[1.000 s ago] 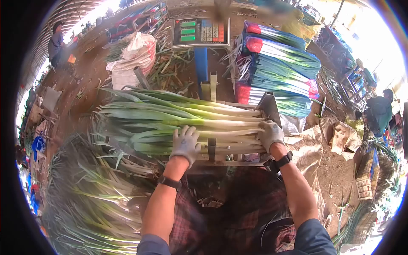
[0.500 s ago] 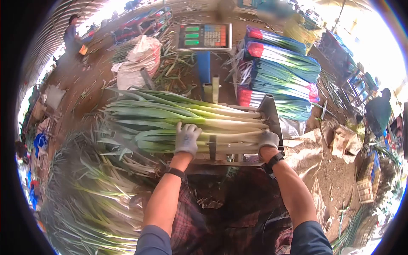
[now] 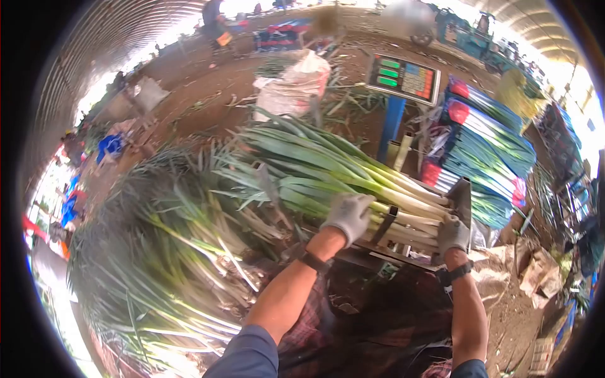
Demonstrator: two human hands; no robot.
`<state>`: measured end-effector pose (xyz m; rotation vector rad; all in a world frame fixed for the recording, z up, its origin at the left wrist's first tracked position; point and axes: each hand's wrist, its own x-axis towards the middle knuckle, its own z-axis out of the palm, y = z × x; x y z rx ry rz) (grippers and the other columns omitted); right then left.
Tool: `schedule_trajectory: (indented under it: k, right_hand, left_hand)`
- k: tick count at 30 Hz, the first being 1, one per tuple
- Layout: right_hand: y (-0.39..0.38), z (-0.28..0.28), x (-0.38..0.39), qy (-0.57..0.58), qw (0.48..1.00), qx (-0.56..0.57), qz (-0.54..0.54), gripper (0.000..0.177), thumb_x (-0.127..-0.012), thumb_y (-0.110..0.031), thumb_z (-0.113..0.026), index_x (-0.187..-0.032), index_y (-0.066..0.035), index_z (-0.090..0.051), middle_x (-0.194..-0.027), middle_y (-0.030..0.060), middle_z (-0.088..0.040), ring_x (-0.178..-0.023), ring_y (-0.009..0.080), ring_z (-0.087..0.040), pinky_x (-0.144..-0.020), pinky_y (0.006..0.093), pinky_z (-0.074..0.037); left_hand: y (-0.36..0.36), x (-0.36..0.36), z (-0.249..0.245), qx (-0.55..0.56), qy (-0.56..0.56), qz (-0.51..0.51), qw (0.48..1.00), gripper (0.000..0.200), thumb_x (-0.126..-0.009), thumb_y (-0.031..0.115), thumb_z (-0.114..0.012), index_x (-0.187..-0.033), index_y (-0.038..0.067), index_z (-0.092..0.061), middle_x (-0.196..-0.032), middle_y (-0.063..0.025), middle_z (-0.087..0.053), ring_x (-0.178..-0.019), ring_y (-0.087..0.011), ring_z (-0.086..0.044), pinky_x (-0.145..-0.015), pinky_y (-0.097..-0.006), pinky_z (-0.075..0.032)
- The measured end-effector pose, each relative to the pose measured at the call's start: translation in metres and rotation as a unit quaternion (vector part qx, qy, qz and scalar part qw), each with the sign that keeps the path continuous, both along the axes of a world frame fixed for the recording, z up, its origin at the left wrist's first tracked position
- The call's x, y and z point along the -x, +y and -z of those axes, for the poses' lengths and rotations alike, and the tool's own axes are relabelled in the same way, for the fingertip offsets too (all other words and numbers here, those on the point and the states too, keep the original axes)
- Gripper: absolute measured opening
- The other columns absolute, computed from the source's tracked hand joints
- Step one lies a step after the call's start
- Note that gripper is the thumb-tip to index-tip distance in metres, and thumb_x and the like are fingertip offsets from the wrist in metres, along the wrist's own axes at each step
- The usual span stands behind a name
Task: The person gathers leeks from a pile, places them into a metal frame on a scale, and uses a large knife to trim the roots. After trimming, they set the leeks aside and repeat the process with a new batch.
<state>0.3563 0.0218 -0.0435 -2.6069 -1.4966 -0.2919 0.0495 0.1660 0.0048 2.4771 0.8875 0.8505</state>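
A bunch of long green onions (image 3: 353,167) lies across a metal cradle (image 3: 463,200), leaves to the left and white root ends against the cradle's right end plate. My left hand (image 3: 348,217), in a grey glove, rests on the near side of the bunch with its fingers curled over the stalks. At the root ends, my right hand (image 3: 454,234), also gloved, is closed round the near stalks. A dark upright bracket (image 3: 386,225) stands between my two hands.
A scale display (image 3: 403,78) stands on a blue post (image 3: 392,126) behind the cradle. Packed onion bundles (image 3: 485,148) are stacked at the right. A large loose onion pile (image 3: 170,252) lies at the left. Beyond are a white sack (image 3: 293,85) and a person (image 3: 214,25).
The view has swung left, so the cradle, scale and stacked bundles appear farther right and tilted. Both hands remain at the bunch; my left hand looks more bent over the stalks.
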Motion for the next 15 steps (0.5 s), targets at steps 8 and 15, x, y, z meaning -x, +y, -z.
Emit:
schedule_trajectory:
  k: [8,15]
  right_hand:
    - [-0.032,-0.064,0.059,0.176,0.933,-0.293,-0.113,0.033,-0.100,-0.015,-0.057,-0.131,-0.007,-0.066,-0.125,0.0138,-0.070,-0.105,0.0287,-0.071,-0.087,0.0385,-0.056]
    - [-0.089,-0.069,0.164,0.391,0.835,-0.348,-0.170,0.033,-0.103,-0.007,-0.057,-0.135,-0.001,-0.062,-0.115,0.0092,-0.072,-0.097,0.0139,-0.068,-0.077,0.0258,-0.055]
  left_hand:
    - [-0.143,0.138,-0.142,0.228,-0.105,0.194,0.948,0.033,-0.097,0.011,-0.064,-0.129,0.002,-0.064,-0.123,-0.0164,-0.068,-0.114,-0.0265,-0.066,-0.097,-0.0343,-0.052]
    - [-0.212,0.316,-0.013,0.503,-0.065,-0.245,0.826,0.040,-0.103,0.024,-0.055,-0.134,-0.001,-0.061,-0.117,-0.0124,-0.072,-0.109,-0.0156,-0.065,-0.094,-0.0291,-0.051]
